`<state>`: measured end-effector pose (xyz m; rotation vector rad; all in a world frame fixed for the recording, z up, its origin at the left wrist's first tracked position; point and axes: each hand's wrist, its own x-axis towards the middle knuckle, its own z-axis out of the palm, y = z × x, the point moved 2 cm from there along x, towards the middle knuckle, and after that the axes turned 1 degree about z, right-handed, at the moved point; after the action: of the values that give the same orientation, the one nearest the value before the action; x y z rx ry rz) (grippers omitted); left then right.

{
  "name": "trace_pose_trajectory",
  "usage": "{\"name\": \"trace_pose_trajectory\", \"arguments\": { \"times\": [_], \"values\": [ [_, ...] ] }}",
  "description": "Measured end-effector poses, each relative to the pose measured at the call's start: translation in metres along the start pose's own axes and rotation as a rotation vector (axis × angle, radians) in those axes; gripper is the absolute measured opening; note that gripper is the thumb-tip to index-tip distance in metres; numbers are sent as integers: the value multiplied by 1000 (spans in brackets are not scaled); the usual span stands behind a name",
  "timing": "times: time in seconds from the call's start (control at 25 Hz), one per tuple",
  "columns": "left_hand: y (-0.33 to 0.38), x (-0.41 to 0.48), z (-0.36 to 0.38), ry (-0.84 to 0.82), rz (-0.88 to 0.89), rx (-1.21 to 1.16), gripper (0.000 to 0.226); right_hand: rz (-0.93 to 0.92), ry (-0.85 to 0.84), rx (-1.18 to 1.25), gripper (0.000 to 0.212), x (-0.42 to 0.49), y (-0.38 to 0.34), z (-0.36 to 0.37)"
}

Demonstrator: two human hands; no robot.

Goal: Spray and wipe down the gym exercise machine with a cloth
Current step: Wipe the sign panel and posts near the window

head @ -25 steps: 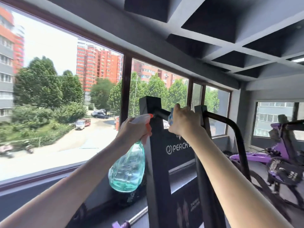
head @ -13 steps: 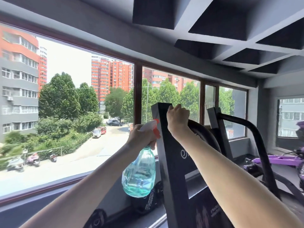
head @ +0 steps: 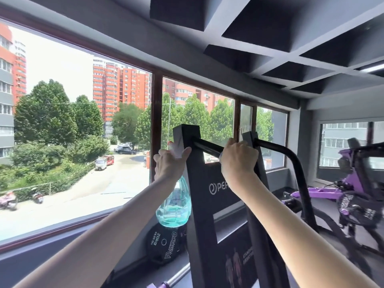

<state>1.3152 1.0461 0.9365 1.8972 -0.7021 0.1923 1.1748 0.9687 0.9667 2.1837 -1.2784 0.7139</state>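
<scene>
A black exercise machine (head: 199, 190) with two upright posts and a logo panel stands in front of me by the window. My left hand (head: 169, 163) holds a clear spray bottle (head: 174, 206) with blue-green liquid, its white and red nozzle beside the left post. My right hand (head: 238, 160) is raised between the posts and closed around the black crossbar (head: 204, 147), with a sliver of blue cloth (head: 220, 156) showing at the left of the fingers. Most of the cloth is hidden in the fist.
A black 20 kg weight plate (head: 164, 245) leans against the sill behind the machine. A purple and black machine (head: 353, 196) stands at the right. Large windows (head: 83, 142) fill the left wall. A curved black handle (head: 291, 163) arcs down from the right post.
My right hand has moved right from the top of the left post onto the crossbar between the posts. My left hand with the bottle has stayed beside the left post.
</scene>
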Motion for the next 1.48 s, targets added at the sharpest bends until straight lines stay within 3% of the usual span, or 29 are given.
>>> {"name": "trace_pose_trajectory", "arguments": {
  "times": [0.2,0.32,0.48,0.6,0.72,0.92,1.04,1.12,1.28,1.48],
  "values": [
    [-7,12,26,-18,-47,-25,85,-149,1,29,43,27,-25,-6],
    [-15,7,38,15,-122,-57,69,-168,4,139,46,48,-42,-3],
    [-16,8,40,10,-76,-43,48,-212,-18,203,66,63,-75,3],
    [-15,15,30,-78,-108,-116,52,-236,-224,313,80,65,-76,-3],
    [-19,22,30,-119,-129,-133,59,-293,-327,287,70,69,-66,-7],
    [-16,28,28,-154,-132,-261,52,-312,-383,457,28,84,-55,-18],
    [-18,22,31,-107,-140,-257,44,-286,-151,412,34,57,-40,-13],
    [-17,20,31,-85,-140,-229,42,-235,-89,434,44,37,-16,-8],
    [-15,21,30,-83,-126,-203,53,-163,-176,565,48,21,22,1],
    [-12,22,30,-92,-138,-241,51,-205,-247,452,34,49,-18,-14]
  ]
}}
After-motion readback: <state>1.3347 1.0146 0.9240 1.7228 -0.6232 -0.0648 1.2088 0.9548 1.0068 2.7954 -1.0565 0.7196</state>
